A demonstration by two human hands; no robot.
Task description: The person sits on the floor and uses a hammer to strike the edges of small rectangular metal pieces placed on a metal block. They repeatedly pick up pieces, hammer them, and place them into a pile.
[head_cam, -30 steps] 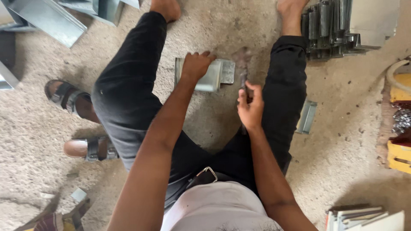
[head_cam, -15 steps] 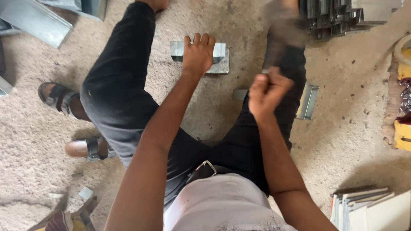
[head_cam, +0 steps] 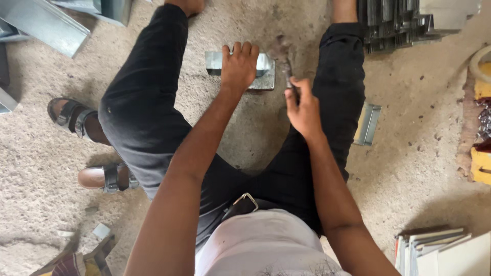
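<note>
Lowered again from its raised position half a second earlier, the right hand (head_cam: 303, 108) now sits just beside the right edge of the folded sheet-metal piece (head_cam: 263, 71), while the left hand (head_cam: 239, 66) has stayed pressed flat on top of it. Left fingers (head_cam: 240, 51): spread and laid across the upper face, pinning the piece to the concrete floor (head_cam: 419, 168) between the seated person's outstretched legs. Right fingers (head_cam: 292, 97): curled tight around a thin dark tool (head_cam: 288, 74), whose tip points toward the corner of the piece; its kind is too small and blurred to tell. Sheet-metal piece: pale grey, boxy, with bent flanges; judged stiff yet light, apt to skid or ring on the gritty floor if not held down, and likely sharp along its cut edges, so the flat top face or a folded flange is the safer place to take hold. Surroundings: a similar small channel piece (head_cam: 367, 123) lies beside the right leg; a stack of metal sections (head_cam: 394, 23) rests at upper right; larger sheet-metal ducts (head_cam: 46, 20) lie at upper left; another person's sandalled feet (head_cam: 87, 148) stand at the left.
</note>
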